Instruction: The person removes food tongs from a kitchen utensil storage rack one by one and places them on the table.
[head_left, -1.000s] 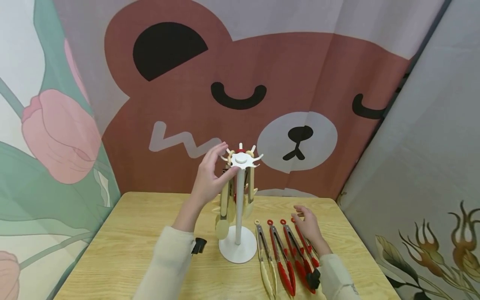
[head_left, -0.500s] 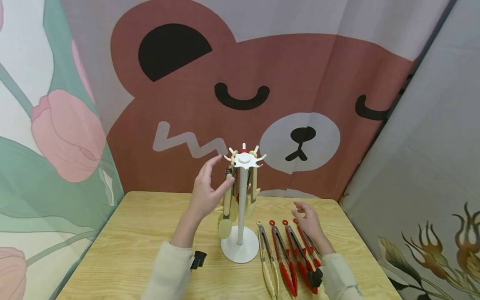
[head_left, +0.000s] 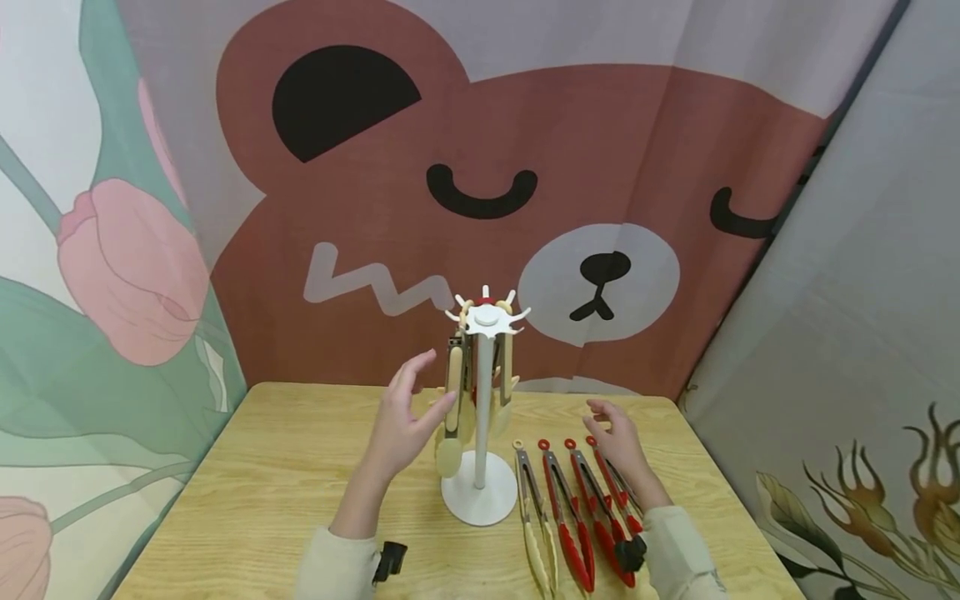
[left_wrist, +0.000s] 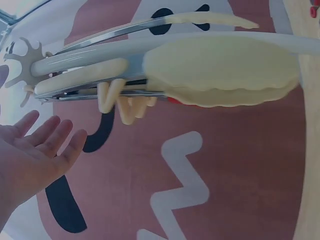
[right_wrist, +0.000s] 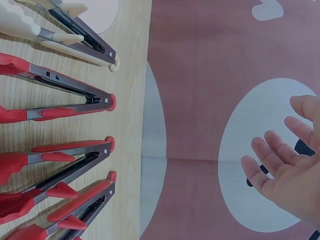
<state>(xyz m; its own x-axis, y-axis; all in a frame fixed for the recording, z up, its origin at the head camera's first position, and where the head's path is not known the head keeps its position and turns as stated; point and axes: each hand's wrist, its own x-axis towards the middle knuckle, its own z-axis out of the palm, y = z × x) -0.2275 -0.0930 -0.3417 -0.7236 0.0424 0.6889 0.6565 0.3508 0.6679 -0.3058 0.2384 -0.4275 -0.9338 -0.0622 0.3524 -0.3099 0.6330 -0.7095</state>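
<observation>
"what hung on that white stand (head_left: 483, 417)?"

"cream tongs (head_left: 453, 383), left hand (head_left: 396, 427) beside them, fingers spread. right hand (head_left: 621, 443) hovered near the red tongs (right_wrist: 70, 146) on the table (head_left: 292, 467), fingers loosely apart"

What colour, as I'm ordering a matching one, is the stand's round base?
The base is white, clearest in the head view.

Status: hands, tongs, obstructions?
Left hand empty, beside white round-based stand; right hand empty, near three red-and-silver tongs. Cream-and-silver tongs hang on stand. Stand's post partly hides hung tongs in head view.
</observation>
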